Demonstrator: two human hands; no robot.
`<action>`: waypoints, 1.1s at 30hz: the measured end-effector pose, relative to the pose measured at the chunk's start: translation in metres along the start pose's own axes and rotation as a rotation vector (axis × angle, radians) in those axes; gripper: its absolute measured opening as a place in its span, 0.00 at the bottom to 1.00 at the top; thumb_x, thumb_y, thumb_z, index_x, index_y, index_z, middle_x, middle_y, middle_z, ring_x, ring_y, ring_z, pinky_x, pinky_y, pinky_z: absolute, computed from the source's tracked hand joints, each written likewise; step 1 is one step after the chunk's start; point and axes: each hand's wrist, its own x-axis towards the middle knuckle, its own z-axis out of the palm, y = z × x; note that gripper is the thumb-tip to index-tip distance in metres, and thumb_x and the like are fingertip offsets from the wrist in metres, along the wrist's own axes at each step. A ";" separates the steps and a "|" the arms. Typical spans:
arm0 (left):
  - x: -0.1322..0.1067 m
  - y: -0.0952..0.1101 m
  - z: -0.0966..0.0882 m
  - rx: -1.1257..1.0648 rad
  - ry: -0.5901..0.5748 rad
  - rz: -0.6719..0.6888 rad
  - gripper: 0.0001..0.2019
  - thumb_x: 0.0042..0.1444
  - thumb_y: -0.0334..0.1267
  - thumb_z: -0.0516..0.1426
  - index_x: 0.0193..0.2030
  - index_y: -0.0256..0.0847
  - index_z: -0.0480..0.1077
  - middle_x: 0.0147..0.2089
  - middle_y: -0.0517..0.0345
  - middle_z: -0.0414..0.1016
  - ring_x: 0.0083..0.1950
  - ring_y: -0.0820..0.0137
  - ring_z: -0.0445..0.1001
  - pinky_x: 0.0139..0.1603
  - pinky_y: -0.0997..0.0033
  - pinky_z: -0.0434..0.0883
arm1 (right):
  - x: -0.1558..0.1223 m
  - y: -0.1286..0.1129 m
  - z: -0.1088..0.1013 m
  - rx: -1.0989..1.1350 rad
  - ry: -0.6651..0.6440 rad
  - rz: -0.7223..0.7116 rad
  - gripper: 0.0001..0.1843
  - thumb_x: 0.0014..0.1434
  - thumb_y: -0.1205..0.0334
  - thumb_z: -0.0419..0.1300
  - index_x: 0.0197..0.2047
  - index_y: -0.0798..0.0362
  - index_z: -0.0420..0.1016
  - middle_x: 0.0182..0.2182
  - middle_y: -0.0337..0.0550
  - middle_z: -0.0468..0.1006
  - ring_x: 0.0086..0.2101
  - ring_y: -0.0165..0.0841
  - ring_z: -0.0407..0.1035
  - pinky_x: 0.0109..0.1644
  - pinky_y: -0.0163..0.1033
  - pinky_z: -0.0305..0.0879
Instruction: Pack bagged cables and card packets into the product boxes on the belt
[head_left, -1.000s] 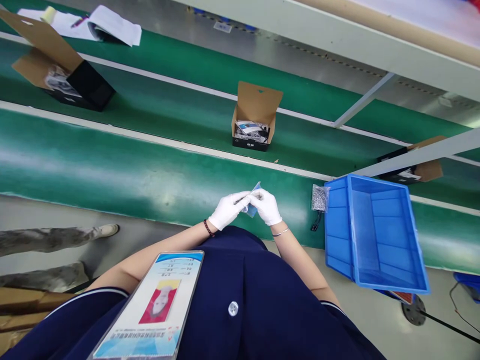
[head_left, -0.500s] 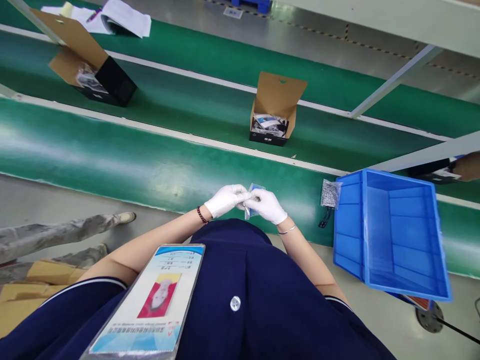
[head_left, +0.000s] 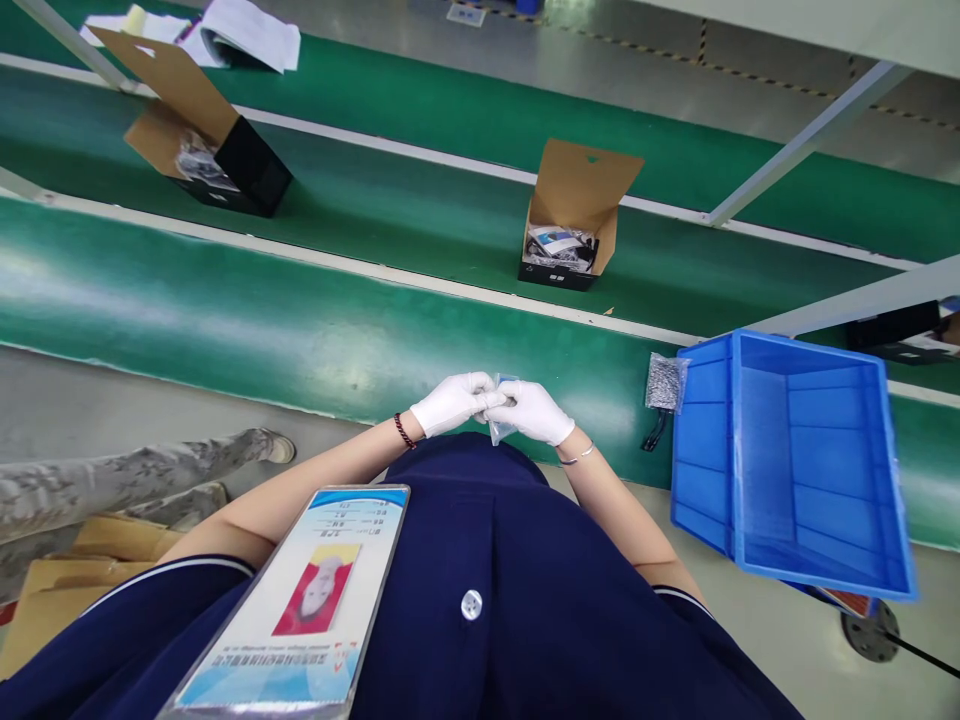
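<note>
My left hand [head_left: 450, 401] and my right hand [head_left: 534, 411], both in white gloves, meet in front of my body over the near edge of the green belt [head_left: 225, 320]. Together they pinch a small clear plastic bag [head_left: 498, 426] that hangs down between them. Both hands are closed on it. What the bag contains is too small to make out.
An open black box with a brown flap [head_left: 568, 240] stands on the far belt lane, another [head_left: 217, 160] at the far left. An empty blue bin [head_left: 795, 460] sits tilted at my right, a small bagged part [head_left: 663, 383] beside it. Another person's legs [head_left: 127, 480] show at left.
The bag has turned from pointing up between my fingers to hanging down below them. The boxes on the belt have shifted rightward in view.
</note>
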 end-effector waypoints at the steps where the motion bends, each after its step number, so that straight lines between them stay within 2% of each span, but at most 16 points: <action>1: 0.001 -0.002 0.000 -0.010 -0.008 0.017 0.19 0.48 0.53 0.60 0.28 0.38 0.64 0.24 0.60 0.68 0.26 0.74 0.67 0.29 0.74 0.66 | 0.000 0.002 0.000 0.032 -0.009 0.024 0.12 0.47 0.58 0.65 0.22 0.54 0.67 0.19 0.31 0.66 0.24 0.25 0.57 0.30 0.33 0.50; 5: 0.001 -0.006 0.003 -0.058 -0.002 0.063 0.18 0.48 0.53 0.59 0.26 0.39 0.64 0.22 0.61 0.66 0.25 0.74 0.66 0.29 0.74 0.66 | -0.003 0.011 0.001 0.311 -0.024 0.075 0.16 0.43 0.52 0.68 0.23 0.53 0.67 0.21 0.34 0.71 0.26 0.28 0.63 0.32 0.34 0.56; 8: 0.002 -0.006 0.007 -0.085 0.031 0.088 0.17 0.48 0.52 0.59 0.26 0.40 0.63 0.21 0.62 0.67 0.24 0.74 0.66 0.28 0.73 0.67 | -0.006 0.013 0.006 0.612 -0.034 0.076 0.17 0.44 0.54 0.68 0.22 0.53 0.65 0.19 0.33 0.71 0.23 0.27 0.62 0.30 0.34 0.55; 10: 0.002 -0.004 0.008 -0.096 0.059 0.111 0.17 0.48 0.52 0.59 0.26 0.39 0.63 0.21 0.62 0.67 0.24 0.74 0.67 0.28 0.73 0.67 | -0.006 0.014 0.011 0.784 -0.026 0.043 0.17 0.45 0.56 0.69 0.21 0.52 0.64 0.16 0.33 0.69 0.22 0.28 0.62 0.30 0.35 0.56; 12: 0.002 -0.003 0.008 -0.115 0.074 0.130 0.17 0.48 0.52 0.59 0.26 0.39 0.63 0.21 0.62 0.67 0.24 0.74 0.67 0.29 0.73 0.68 | -0.003 0.015 0.017 0.946 -0.026 -0.016 0.17 0.46 0.58 0.68 0.20 0.52 0.63 0.15 0.33 0.68 0.24 0.30 0.66 0.34 0.38 0.61; 15: 0.002 -0.002 0.006 -0.132 0.064 0.179 0.17 0.48 0.51 0.59 0.25 0.39 0.64 0.22 0.62 0.68 0.24 0.74 0.67 0.29 0.72 0.67 | 0.001 0.017 0.022 1.094 0.034 -0.046 0.18 0.46 0.55 0.68 0.20 0.51 0.63 0.16 0.34 0.69 0.26 0.32 0.68 0.37 0.40 0.64; 17: 0.002 -0.003 0.004 -0.099 0.063 0.207 0.17 0.49 0.51 0.59 0.24 0.39 0.64 0.22 0.62 0.68 0.25 0.74 0.66 0.30 0.72 0.67 | 0.002 0.016 0.020 1.051 0.114 0.014 0.18 0.44 0.54 0.69 0.21 0.52 0.64 0.17 0.34 0.70 0.24 0.29 0.66 0.33 0.37 0.62; 19: 0.001 -0.004 0.002 -0.059 0.089 0.199 0.17 0.49 0.51 0.58 0.24 0.39 0.64 0.22 0.62 0.67 0.25 0.74 0.66 0.31 0.72 0.66 | -0.002 0.009 0.015 0.915 0.132 0.090 0.17 0.44 0.53 0.68 0.24 0.52 0.65 0.20 0.34 0.72 0.24 0.28 0.66 0.32 0.35 0.63; 23: 0.000 -0.005 -0.002 -0.030 0.145 0.166 0.17 0.49 0.52 0.58 0.26 0.39 0.64 0.23 0.63 0.67 0.26 0.73 0.65 0.32 0.71 0.66 | -0.011 -0.011 0.006 0.435 0.124 0.145 0.16 0.44 0.52 0.68 0.33 0.52 0.71 0.30 0.38 0.79 0.32 0.30 0.71 0.41 0.38 0.67; 26: 0.001 -0.004 -0.005 0.015 0.146 0.167 0.17 0.48 0.52 0.58 0.25 0.39 0.64 0.23 0.63 0.67 0.27 0.73 0.65 0.33 0.71 0.65 | -0.012 -0.018 0.005 0.150 0.165 0.148 0.14 0.45 0.52 0.66 0.31 0.53 0.72 0.28 0.37 0.77 0.30 0.29 0.68 0.38 0.37 0.64; 28: 0.001 -0.002 -0.007 0.063 0.124 0.185 0.17 0.49 0.51 0.59 0.24 0.39 0.64 0.23 0.63 0.67 0.27 0.73 0.65 0.34 0.71 0.64 | -0.009 -0.017 0.006 0.202 0.141 0.135 0.12 0.45 0.53 0.64 0.27 0.53 0.71 0.24 0.36 0.75 0.27 0.29 0.66 0.34 0.36 0.62; 31: 0.001 0.001 -0.009 0.098 0.107 0.220 0.16 0.49 0.50 0.58 0.23 0.39 0.64 0.24 0.62 0.67 0.28 0.73 0.65 0.33 0.71 0.65 | -0.002 -0.011 0.010 0.508 0.116 0.150 0.12 0.42 0.55 0.63 0.24 0.52 0.67 0.21 0.35 0.72 0.24 0.28 0.64 0.33 0.35 0.63; 33: -0.001 0.002 -0.010 0.109 0.122 0.223 0.15 0.50 0.49 0.58 0.24 0.40 0.64 0.24 0.62 0.68 0.28 0.72 0.66 0.34 0.71 0.66 | 0.001 -0.008 0.013 0.700 0.174 0.191 0.12 0.40 0.57 0.63 0.23 0.52 0.64 0.20 0.33 0.71 0.24 0.28 0.64 0.33 0.35 0.64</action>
